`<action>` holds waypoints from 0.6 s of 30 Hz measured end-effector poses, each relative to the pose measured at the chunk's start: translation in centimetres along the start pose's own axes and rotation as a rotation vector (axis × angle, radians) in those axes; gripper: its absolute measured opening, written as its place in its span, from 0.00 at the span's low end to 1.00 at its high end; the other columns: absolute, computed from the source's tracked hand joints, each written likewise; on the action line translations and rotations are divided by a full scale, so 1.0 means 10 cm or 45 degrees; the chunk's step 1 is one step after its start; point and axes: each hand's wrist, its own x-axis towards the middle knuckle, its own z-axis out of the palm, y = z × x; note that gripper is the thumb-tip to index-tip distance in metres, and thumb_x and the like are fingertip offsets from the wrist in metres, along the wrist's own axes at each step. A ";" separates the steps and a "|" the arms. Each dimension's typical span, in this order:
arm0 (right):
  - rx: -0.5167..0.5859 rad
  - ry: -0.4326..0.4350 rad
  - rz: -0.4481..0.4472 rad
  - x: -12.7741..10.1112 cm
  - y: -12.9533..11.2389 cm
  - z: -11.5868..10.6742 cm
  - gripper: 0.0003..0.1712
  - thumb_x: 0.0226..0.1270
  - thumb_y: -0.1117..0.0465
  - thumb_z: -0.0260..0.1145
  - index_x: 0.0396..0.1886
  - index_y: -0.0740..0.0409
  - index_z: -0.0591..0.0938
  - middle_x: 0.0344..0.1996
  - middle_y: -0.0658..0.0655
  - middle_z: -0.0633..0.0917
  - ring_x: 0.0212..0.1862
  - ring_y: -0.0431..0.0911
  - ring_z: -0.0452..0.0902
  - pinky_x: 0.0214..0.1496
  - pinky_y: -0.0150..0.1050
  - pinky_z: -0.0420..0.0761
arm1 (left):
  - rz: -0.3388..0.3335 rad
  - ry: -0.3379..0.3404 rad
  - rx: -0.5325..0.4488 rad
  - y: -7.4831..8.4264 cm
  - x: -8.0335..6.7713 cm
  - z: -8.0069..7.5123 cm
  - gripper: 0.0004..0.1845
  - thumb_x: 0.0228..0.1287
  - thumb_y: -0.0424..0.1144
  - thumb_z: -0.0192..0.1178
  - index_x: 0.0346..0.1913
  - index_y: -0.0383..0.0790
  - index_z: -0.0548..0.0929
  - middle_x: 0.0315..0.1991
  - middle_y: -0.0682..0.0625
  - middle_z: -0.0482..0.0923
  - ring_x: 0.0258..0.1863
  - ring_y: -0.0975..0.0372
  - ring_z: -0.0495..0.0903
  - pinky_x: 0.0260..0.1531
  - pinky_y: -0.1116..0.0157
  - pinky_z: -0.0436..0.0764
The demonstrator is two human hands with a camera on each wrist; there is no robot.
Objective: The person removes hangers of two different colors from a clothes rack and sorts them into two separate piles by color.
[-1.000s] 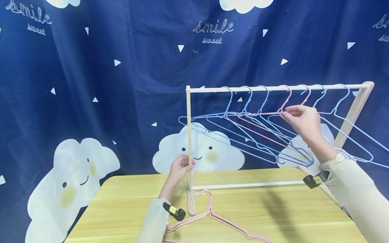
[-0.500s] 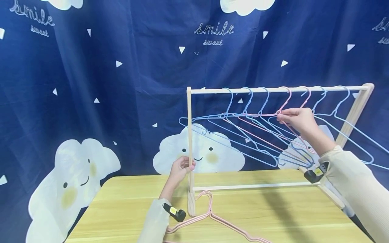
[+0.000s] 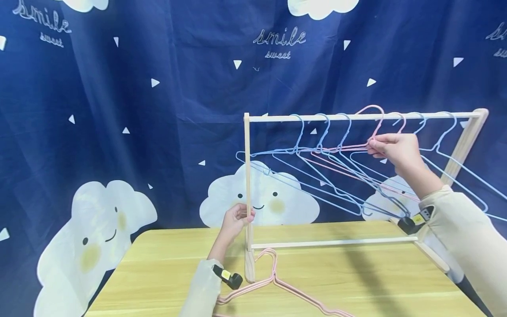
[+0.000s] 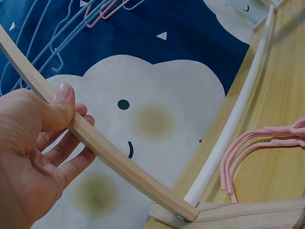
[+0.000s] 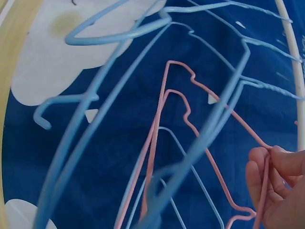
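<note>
My right hand (image 3: 398, 152) pinches a pink clothes hanger (image 3: 382, 115) at the neck, just under its hook. That hook's curve stands higher than its neighbours', above the top rail (image 3: 277, 118) of a wooden rack. In the right wrist view, thumb and fingers of the right hand (image 5: 286, 186) meet on the pink wire. My left hand (image 3: 233, 220) holds the rack's left post (image 3: 247, 176) low down, thumb in front and fingers behind, as the left wrist view shows. Blue hangers (image 3: 299, 136) and another pink hanger (image 3: 402, 123) hang on the rail.
Several pink hangers (image 3: 299, 291) lie stacked on the wooden table (image 3: 178, 259), close to the rack's left foot (image 3: 249, 266). A white lower bar (image 3: 332, 242) joins the rack's sides. Behind stands a dark blue curtain (image 3: 190, 123) with clouds.
My right hand first shifted a little left to the pink hanger's neck, then rose and moved right, lifting its hook above the rail. My left hand stays on the post.
</note>
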 end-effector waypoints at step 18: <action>0.661 -0.035 0.040 -0.28 0.54 -0.48 0.15 0.68 0.73 0.65 0.29 0.53 0.91 0.25 0.49 0.91 0.28 0.39 0.89 0.33 0.29 0.86 | 0.014 -0.021 -0.022 -0.07 0.04 -0.03 0.13 0.60 0.24 0.65 0.49 0.29 0.83 0.45 0.37 0.88 0.41 0.63 0.86 0.51 0.58 0.85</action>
